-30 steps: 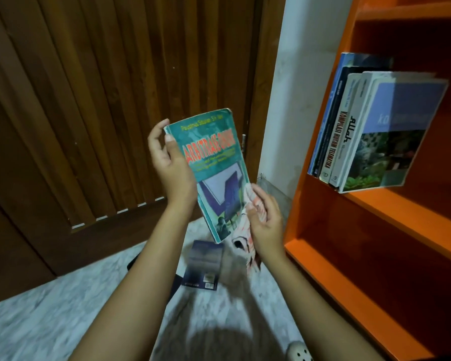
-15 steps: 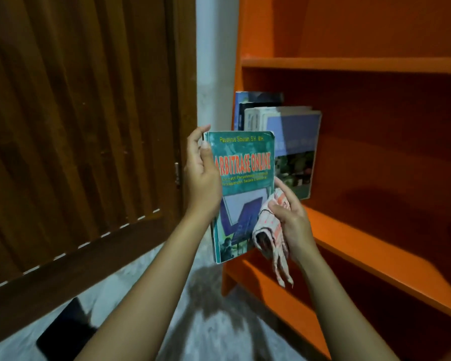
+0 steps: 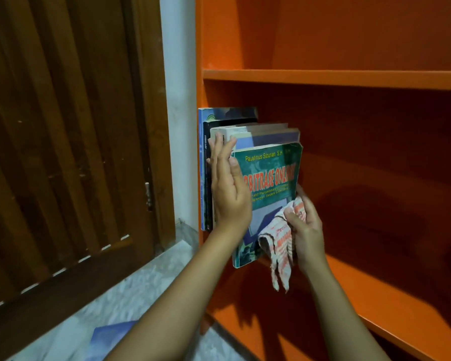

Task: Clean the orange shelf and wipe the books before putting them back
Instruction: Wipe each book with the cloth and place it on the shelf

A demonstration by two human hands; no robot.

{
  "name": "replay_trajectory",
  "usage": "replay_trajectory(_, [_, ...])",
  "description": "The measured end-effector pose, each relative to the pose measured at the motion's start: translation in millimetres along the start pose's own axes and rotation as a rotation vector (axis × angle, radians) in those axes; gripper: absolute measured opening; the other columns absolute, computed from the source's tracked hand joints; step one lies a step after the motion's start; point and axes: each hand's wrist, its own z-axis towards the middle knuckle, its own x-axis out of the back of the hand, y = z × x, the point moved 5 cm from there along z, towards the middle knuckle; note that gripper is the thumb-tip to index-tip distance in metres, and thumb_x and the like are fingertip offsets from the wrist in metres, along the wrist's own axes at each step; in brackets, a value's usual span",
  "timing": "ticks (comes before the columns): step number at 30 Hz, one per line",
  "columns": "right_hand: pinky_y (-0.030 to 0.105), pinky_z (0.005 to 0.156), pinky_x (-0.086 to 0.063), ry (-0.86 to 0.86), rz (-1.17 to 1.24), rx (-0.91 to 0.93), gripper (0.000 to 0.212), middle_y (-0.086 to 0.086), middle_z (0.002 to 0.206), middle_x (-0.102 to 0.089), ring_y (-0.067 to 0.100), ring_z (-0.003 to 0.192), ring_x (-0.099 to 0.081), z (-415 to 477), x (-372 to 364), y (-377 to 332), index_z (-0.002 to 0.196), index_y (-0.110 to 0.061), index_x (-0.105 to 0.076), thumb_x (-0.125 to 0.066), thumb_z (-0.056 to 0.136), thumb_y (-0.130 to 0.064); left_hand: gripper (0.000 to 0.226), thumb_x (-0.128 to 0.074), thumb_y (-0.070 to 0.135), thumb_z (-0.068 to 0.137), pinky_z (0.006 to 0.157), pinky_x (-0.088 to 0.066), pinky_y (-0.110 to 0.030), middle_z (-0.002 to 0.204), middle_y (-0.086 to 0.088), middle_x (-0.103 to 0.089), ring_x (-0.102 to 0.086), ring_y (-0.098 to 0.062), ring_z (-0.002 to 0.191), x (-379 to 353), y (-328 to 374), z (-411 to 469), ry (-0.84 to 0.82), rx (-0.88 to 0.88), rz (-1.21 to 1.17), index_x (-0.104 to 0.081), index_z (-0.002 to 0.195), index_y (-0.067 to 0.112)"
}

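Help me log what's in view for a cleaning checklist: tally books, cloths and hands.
Books upright on the orange shelf: 5, counting the green book
Books on the floor: 1, the blue book
Cloths: 1, the checked cloth
Hands: 2, left hand, right hand
Total: 9

There is one view only, from a wide-angle camera worn on the person's head. It faces forward and slightly down, close to the orange shelf (image 3: 333, 79), which fills the right half of the frame. A wooden door (image 3: 63, 152) takes the left half, with the pale floor (image 3: 130, 303) along the lower left. Both forearms enter from the bottom edge, and the left hand (image 3: 228, 196) and right hand (image 3: 306, 230) sit near the centre of the frame. The wide lens bends the shelf boards toward the edges.
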Motion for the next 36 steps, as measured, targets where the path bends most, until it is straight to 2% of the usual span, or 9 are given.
replay_trajectory(3, [0.03, 0.085, -0.053, 0.046, 0.035, -0.003, 0.05, 0.007, 0.118, -0.063, 0.018, 0.104, -0.064, 8.8, 2.7, 14.2, 0.128, -0.019, -0.05, -0.045, 0.088, 0.011, 0.04, -0.025, 0.019, 0.101, 0.116, -0.015, -0.055, 0.154, -0.002, -0.02, -0.008, -0.019, 0.147, -8.5, -16.1, 0.1, -0.011, -0.05, 0.067, -0.041, 0.136, 0.007])
replay_trajectory(7, [0.034, 0.096, -0.047, 0.083, 0.07, 0.053, 0.052, 0.011, 0.129, -0.057, 0.024, 0.117, -0.057, 17.3, 6.5, 18.9, 0.131, -0.012, -0.047, -0.047, 0.085, 0.012, 0.042, -0.029, 0.021, 0.1, 0.115, -0.013, -0.058, 0.156, -0.009, -0.017, -0.005, -0.02, 0.146, -15.1, -22.8, 3.4, -0.015, -0.096, 0.177, -0.036, 0.141, 0.01])
replay_trajectory(13, [0.024, 0.086, -0.05, 0.181, 0.095, 0.053, 0.052, -0.007, 0.104, -0.069, 0.013, 0.101, -0.063, 37.4, 15.6, 21.6, 0.117, -0.016, -0.055, -0.042, 0.082, 0.02, 0.053, -0.041, 0.025, 0.098, 0.118, -0.001, -0.051, 0.157, -0.016, -0.005, 0.007, -0.018, 0.145, -19.9, -29.1, 1.6, -0.078, -0.144, 0.342, -0.024, 0.147, 0.013])
replay_trajectory(17, [0.033, 0.099, -0.044, 0.148, 0.007, 0.042, 0.053, 0.009, 0.125, -0.058, 0.021, 0.118, -0.055, 37.7, 9.6, 27.2, 0.131, -0.01, -0.046, -0.043, 0.085, 0.017, 0.059, -0.049, 0.02, 0.096, 0.116, -0.008, -0.058, 0.157, -0.017, -0.002, 0.006, -0.023, 0.146, -17.3, -37.3, 0.3, -0.098, -0.16, 0.398, -0.021, 0.148, 0.014])
replay_trajectory(20, [0.026, 0.101, -0.043, 0.079, -0.056, 0.032, 0.053, 0.01, 0.138, -0.048, 0.018, 0.124, -0.05, 33.6, -0.4, 30.1, 0.137, -0.008, -0.039, -0.044, 0.088, 0.013, 0.06, -0.048, 0.02, 0.096, 0.114, -0.012, -0.06, 0.157, -0.018, -0.001, 0.006, -0.021, 0.146, -16.5, -39.7, -0.8, -0.087, -0.154, 0.401, -0.017, 0.147, 0.015])
replay_trajectory(22, [0.017, 0.094, -0.046, 0.06, -0.088, 0.025, 0.053, 0.008, 0.136, -0.049, 0.014, 0.119, -0.052, 32.9, -2.7, 29.4, 0.138, -0.007, -0.037, -0.045, 0.089, 0.011, 0.061, -0.047, 0.019, 0.096, 0.113, -0.012, -0.061, 0.156, -0.02, -0.001, 0.005, -0.02, 0.146, -16.8, -38.8, -1.6, -0.086, -0.156, 0.388, -0.014, 0.147, 0.014])
replay_trajectory(26, [0.024, 0.1, -0.043, 0.054, -0.109, 0.021, 0.053, 0.012, 0.137, -0.049, 0.02, 0.125, -0.049, 32.0, 0.6, 28.5, 0.138, -0.006, -0.038, -0.047, 0.089, 0.011, 0.064, -0.047, 0.019, 0.095, 0.114, -0.012, -0.06, 0.156, -0.017, 0.001, 0.006, -0.018, 0.146, -16.3, -37.3, -1.8, -0.094, -0.151, 0.391, -0.009, 0.147, 0.018])
replay_trajectory(30, [0.015, 0.092, -0.046, 0.069, -0.169, 0.031, 0.051, 0.007, 0.131, -0.052, 0.012, 0.115, -0.053, 30.2, 3.0, 26.1, 0.136, -0.007, -0.041, -0.049, 0.089, 0.011, 0.066, -0.048, 0.02, 0.095, 0.114, -0.014, -0.059, 0.157, -0.015, 0.002, 0.005, -0.018, 0.146, -15.5, -35.2, -1.8, -0.101, -0.135, 0.383, -0.007, 0.147, 0.019])
replay_trajectory(36, [0.023, 0.096, -0.045, 0.127, -0.21, 0.04, 0.048, 0.01, 0.132, -0.053, 0.02, 0.12, -0.053, 27.3, 7.3, 22.9, 0.131, -0.009, -0.047, -0.052, 0.087, 0.009, 0.068, -0.046, 0.025, 0.094, 0.115, -0.016, -0.058, 0.157, -0.013, 0.0, 0.0, -0.021, 0.147, -10.8, -32.7, -1.2, -0.135, -0.105, 0.391, -0.007, 0.149, 0.017])
